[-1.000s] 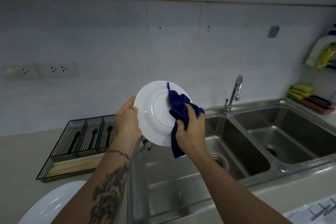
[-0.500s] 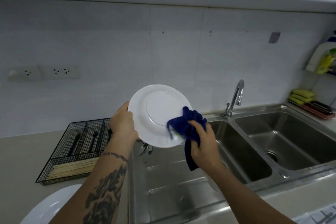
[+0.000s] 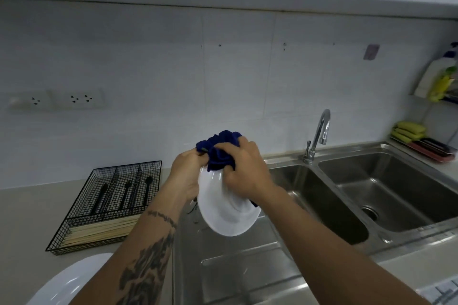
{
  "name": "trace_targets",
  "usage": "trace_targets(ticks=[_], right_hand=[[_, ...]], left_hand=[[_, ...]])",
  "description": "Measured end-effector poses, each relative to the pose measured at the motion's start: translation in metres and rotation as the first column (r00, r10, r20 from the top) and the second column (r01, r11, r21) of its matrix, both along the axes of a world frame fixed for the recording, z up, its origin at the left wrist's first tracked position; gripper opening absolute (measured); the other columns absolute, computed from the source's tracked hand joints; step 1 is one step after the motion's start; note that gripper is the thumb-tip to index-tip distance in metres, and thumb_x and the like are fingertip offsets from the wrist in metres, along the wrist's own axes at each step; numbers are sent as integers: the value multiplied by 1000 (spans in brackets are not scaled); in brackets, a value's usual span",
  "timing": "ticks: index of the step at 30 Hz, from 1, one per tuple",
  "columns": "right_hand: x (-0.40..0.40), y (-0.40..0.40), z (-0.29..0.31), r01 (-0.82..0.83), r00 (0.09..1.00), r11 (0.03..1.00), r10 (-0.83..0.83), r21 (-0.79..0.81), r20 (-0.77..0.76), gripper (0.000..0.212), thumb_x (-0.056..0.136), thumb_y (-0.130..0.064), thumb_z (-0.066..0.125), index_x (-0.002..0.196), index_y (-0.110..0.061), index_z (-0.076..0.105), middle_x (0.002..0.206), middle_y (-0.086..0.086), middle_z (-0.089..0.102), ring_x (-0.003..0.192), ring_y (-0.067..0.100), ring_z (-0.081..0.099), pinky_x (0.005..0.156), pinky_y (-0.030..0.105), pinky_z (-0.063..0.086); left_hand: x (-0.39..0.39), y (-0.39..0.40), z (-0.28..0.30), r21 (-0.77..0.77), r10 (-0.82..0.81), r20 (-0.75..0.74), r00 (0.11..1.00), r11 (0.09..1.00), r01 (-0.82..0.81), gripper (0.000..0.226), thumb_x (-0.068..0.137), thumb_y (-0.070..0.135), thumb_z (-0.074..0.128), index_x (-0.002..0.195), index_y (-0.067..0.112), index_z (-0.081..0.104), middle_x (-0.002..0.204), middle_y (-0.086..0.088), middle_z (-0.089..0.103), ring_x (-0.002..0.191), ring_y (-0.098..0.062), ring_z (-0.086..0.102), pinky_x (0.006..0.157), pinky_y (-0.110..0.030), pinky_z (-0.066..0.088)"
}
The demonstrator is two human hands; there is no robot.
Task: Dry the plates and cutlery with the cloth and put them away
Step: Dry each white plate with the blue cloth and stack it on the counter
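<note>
Blue cloth (image 3: pixel 221 153) bunched under right hand (image 3: pixel 244 173), fingers curled round it against white plate (image 3: pixel 224 210) | left hand (image 3: pixel 187 176) grips plate's far rim, plate tilted above sink (image 3: pixel 309 205) | wire cutlery basket (image 3: pixel 109 203) left of sink | second plate (image 3: pixel 67 282) nearer, left of sink

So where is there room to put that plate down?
Bare countertop lies left of the wire cutlery basket. The sink's flat draining part, right of the other plate, is bare too. It is crowded by the sponges at far right.
</note>
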State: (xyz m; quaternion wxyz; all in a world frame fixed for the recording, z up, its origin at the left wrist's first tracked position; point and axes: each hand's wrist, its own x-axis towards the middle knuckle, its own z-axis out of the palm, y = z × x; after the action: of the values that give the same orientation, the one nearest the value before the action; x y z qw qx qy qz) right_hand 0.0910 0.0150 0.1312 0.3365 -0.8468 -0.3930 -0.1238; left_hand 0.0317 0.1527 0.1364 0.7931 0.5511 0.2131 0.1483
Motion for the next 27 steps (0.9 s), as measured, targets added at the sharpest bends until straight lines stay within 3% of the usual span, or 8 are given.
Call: trace_targets(ticks=[4, 8, 10, 13, 17, 20, 22, 27], right_hand=[[-5, -5, -14, -43, 999, 999, 43, 8, 15, 58, 80, -12, 55, 133, -37, 53, 128, 0, 46, 109, 21, 38, 92, 30, 39], [17, -9, 0, -15, 991, 993, 30, 115, -128, 57, 77, -8, 57, 128, -33, 56, 119, 3, 56, 105, 26, 51, 98, 39, 44], [26, -17, 12, -33, 974, 994, 56, 106, -218, 54, 80, -6, 62, 128, -31, 56, 120, -3, 60, 108, 22, 55, 99, 36, 45], [26, -24, 25, -90, 960, 995, 100, 50, -263, 48, 81, -9, 68, 121, -32, 55, 113, -7, 61, 101, 17, 57, 88, 29, 47], [27, -29, 32, -80, 960, 997, 78, 4, -268, 36, 80, -11, 64, 104, -35, 52, 95, -8, 65, 85, 17, 61, 73, 32, 52], [28, -35, 33, -66, 945, 994, 92, 91, -315, 30, 79, -9, 65, 92, -34, 55, 82, -9, 64, 73, 13, 60, 64, 24, 46], [27, -37, 34, -57, 923, 984, 118, 172, -367, 29, 78, -8, 67, 86, -34, 57, 77, -8, 64, 70, 13, 58, 63, 24, 46], [29, -52, 28, 1, 858, 949, 162, 316, -487, 24, 77, 3, 68, 88, -15, 59, 74, 0, 59, 67, 16, 55, 65, 32, 45]], left_hand=[[-9, 8, 3, 10, -98, 37, 994, 995, 98, 27, 90, -8, 51, 108, -1, 69, 100, -24, 70, 85, -35, 68, 77, -44, 58], [-14, 15, 11, 250, -131, -25, 991, 959, 133, 26, 91, -6, 54, 108, 3, 71, 102, -21, 72, 84, -30, 69, 82, -40, 57], [-17, 19, 18, 353, -120, -58, 991, 926, 133, 27, 91, -6, 55, 104, 10, 73, 98, -15, 75, 81, -27, 71, 78, -36, 59], [-20, 26, 27, 438, -115, -74, 991, 889, 136, 30, 92, -4, 55, 94, 18, 75, 91, -7, 77, 80, -22, 72, 76, -34, 59], [-24, 26, 29, 533, -130, -44, 990, 835, 134, 30, 93, -2, 57, 97, 21, 75, 92, -1, 78, 84, -17, 73, 73, -27, 58], [-28, 22, 29, 595, -161, 31, 986, 796, 111, 31, 94, -2, 56, 105, 20, 75, 96, 5, 77, 86, -8, 73, 70, -16, 55], [-31, 20, 28, 640, -157, 60, 986, 764, 82, 34, 94, -2, 56, 106, 24, 74, 101, 10, 76, 92, -4, 71, 75, -14, 54], [-42, 35, 14, 749, -88, -4, 996, 659, 62, 41, 97, 7, 55, 117, 40, 70, 113, 15, 66, 101, -4, 62, 85, -22, 49]])
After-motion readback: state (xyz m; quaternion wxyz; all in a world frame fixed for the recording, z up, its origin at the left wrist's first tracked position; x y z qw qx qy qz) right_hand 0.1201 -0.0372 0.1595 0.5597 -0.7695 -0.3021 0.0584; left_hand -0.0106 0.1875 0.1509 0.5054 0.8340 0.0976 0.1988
